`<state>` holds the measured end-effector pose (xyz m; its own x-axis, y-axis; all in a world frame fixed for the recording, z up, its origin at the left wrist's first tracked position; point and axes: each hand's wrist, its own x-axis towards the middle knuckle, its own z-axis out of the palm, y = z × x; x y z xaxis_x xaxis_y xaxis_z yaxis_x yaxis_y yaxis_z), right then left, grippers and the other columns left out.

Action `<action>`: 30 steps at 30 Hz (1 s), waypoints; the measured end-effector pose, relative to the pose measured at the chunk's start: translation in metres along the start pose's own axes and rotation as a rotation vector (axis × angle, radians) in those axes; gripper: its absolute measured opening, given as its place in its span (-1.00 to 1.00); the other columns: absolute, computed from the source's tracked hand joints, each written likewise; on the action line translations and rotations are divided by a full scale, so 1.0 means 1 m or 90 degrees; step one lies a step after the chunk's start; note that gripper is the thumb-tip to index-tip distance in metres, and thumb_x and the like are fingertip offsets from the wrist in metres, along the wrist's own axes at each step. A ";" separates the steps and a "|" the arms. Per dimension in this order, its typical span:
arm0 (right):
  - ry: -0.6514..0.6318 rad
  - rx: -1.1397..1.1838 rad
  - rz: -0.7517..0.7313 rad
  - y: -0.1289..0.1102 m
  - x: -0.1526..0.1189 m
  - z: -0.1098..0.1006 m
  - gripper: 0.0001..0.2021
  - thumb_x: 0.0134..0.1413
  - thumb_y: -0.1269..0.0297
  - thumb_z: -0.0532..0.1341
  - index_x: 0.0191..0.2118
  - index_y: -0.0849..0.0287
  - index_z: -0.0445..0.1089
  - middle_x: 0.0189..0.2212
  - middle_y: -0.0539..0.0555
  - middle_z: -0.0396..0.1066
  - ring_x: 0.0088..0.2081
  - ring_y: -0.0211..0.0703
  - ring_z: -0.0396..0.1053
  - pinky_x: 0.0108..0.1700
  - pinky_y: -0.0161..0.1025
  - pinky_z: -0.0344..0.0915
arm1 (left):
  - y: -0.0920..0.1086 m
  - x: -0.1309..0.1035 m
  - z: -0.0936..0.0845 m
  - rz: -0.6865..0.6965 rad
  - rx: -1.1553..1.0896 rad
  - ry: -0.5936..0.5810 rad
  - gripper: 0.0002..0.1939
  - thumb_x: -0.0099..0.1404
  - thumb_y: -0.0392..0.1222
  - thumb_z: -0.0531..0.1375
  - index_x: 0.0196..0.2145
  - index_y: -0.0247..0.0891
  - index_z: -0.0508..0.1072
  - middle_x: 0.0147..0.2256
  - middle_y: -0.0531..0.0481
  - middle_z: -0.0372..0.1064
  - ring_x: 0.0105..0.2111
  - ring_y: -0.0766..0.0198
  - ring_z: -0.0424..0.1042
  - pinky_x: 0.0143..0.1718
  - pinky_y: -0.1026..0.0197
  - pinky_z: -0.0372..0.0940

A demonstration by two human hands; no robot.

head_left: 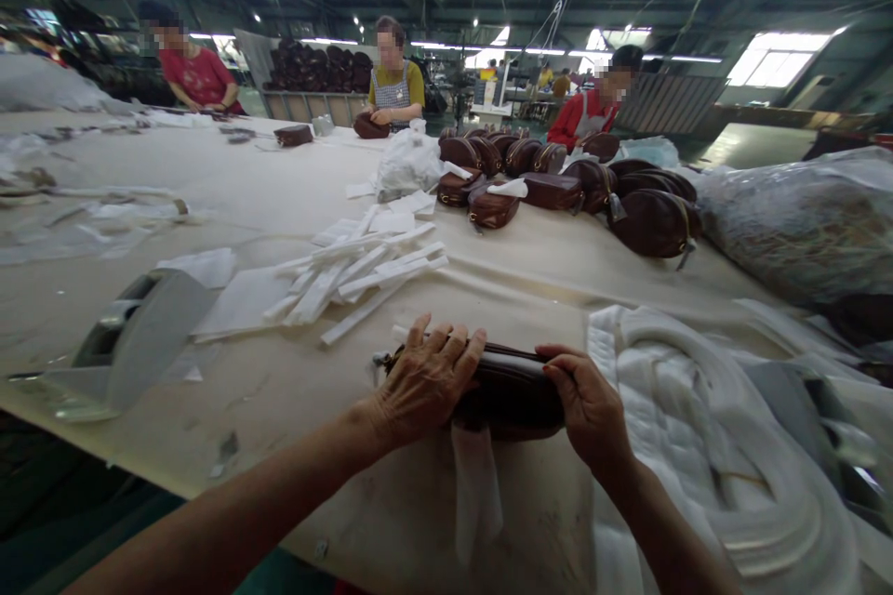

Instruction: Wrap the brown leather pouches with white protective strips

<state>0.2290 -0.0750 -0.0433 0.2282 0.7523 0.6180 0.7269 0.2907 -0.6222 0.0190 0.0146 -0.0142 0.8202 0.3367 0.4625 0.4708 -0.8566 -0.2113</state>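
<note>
A dark brown leather bag (516, 390) lies on the pale table in front of me, its long side across the view. My left hand (429, 381) rests over the bag's left part, fingers on top and slightly bent round it. At the bag's right end, my right hand (586, 400) pinches the upper edge between thumb and fingers. A thin white strip (478, 493) hangs from the near side of the bag onto the table. Part of a zip and a small wrapped pull show at the bag's left end.
White strips (363, 274) lie beyond my hands. A grey tape dispenser (139, 344) stands left; rolled white padding (698, 446) lies right. Several brown bags (652, 221) and a plastic-wrapped bundle (809, 223) sit farther back. Three people work across the table.
</note>
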 end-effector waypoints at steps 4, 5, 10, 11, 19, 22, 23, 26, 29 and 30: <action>0.024 -0.011 -0.005 0.002 0.000 -0.003 -0.91 0.22 0.33 0.07 -0.28 0.12 0.30 -0.22 0.09 0.45 -0.19 -0.17 0.43 -0.17 -0.22 0.36 | 0.001 -0.002 0.001 -0.024 -0.002 0.015 -0.52 0.38 -0.13 0.05 0.18 -0.38 0.12 0.02 -0.24 0.29 0.05 -0.03 0.23 0.14 -0.30 -0.04; 0.026 -0.012 -0.007 0.003 0.001 -0.004 -0.91 0.22 0.33 0.07 -0.28 0.12 0.30 -0.23 0.09 0.44 -0.20 -0.17 0.42 -0.17 -0.22 0.36 | 0.001 -0.002 0.002 -0.026 -0.002 0.019 -0.53 0.38 -0.13 0.05 0.17 -0.39 0.13 0.02 -0.25 0.29 0.07 -0.04 0.21 0.15 -0.30 -0.05; -0.032 -0.046 -0.050 0.004 0.006 -0.011 -0.89 0.24 0.33 0.05 -0.30 0.12 0.30 -0.26 0.09 0.42 -0.26 -0.19 0.42 -0.23 -0.25 0.37 | -0.001 0.005 0.000 0.008 -0.007 -0.012 -0.56 0.35 -0.10 0.10 0.06 -0.48 0.22 -0.06 -0.27 0.34 -0.05 -0.01 0.31 0.06 -0.17 0.12; -0.037 -0.071 -0.066 0.002 0.008 -0.011 -0.88 0.25 0.33 0.04 -0.28 0.12 0.30 -0.25 0.11 0.42 -0.25 -0.18 0.42 -0.22 -0.24 0.37 | -0.002 0.008 0.000 0.017 -0.005 -0.027 -0.56 0.33 -0.09 0.12 0.03 -0.49 0.24 -0.10 -0.27 0.36 -0.09 0.00 0.34 0.00 -0.11 0.19; -0.139 -0.259 -0.237 -0.021 0.016 0.012 -0.67 0.27 0.29 0.05 0.08 0.29 0.26 -0.08 0.23 0.43 -0.06 0.03 0.34 0.02 0.06 0.22 | -0.008 0.011 0.003 0.050 -0.009 -0.032 -0.67 0.34 -0.13 0.11 -0.06 -0.46 0.29 -0.19 -0.27 0.38 -0.24 0.05 0.40 -0.20 0.04 0.29; -0.114 -0.220 -0.231 -0.018 0.015 0.017 -0.72 0.27 0.31 0.04 0.00 0.30 0.34 -0.19 0.20 0.46 -0.21 -0.06 0.36 -0.16 -0.09 0.28 | -0.010 0.014 0.003 0.051 -0.047 -0.043 -0.60 0.34 -0.12 0.11 0.02 -0.47 0.25 -0.23 -0.22 0.41 -0.29 0.07 0.41 -0.24 0.06 0.29; -0.107 -0.209 -0.230 -0.017 0.014 0.017 -0.73 0.28 0.31 0.03 -0.02 0.29 0.35 -0.20 0.19 0.47 -0.22 -0.07 0.36 -0.16 -0.11 0.27 | -0.010 0.016 0.003 0.051 -0.053 -0.039 -0.58 0.34 -0.12 0.11 0.04 -0.47 0.24 -0.22 -0.23 0.42 -0.28 0.07 0.42 -0.23 0.05 0.29; -0.090 -0.203 -0.220 -0.013 0.014 0.015 -0.74 0.28 0.31 0.02 -0.04 0.27 0.37 -0.21 0.18 0.47 -0.23 -0.09 0.36 -0.17 -0.13 0.26 | -0.010 0.022 0.005 0.046 -0.084 -0.028 -0.64 0.34 -0.18 0.09 0.03 -0.43 0.28 -0.10 -0.27 0.40 -0.17 0.06 0.43 -0.19 0.07 0.29; -0.089 -0.202 -0.214 -0.012 0.013 0.014 -0.72 0.28 0.28 0.02 -0.04 0.30 0.37 -0.21 0.18 0.47 -0.22 -0.07 0.36 -0.15 -0.11 0.26 | -0.009 0.025 0.006 0.028 -0.124 -0.038 -0.69 0.36 -0.21 0.06 0.01 -0.36 0.32 -0.09 -0.22 0.42 -0.13 0.11 0.43 -0.16 0.10 0.28; -0.091 -0.200 -0.213 -0.013 0.013 0.015 -0.71 0.29 0.27 0.02 -0.04 0.30 0.37 -0.20 0.19 0.47 -0.21 -0.06 0.36 -0.15 -0.11 0.26 | -0.008 0.025 0.006 0.025 -0.125 -0.041 -0.69 0.36 -0.21 0.06 0.02 -0.36 0.32 -0.11 -0.20 0.43 -0.14 0.12 0.43 -0.16 0.11 0.28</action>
<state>0.2131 -0.0603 -0.0341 -0.1275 0.7284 0.6732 0.9106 0.3550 -0.2116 0.0374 0.0322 -0.0062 0.8592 0.3199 0.3992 0.3700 -0.9275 -0.0531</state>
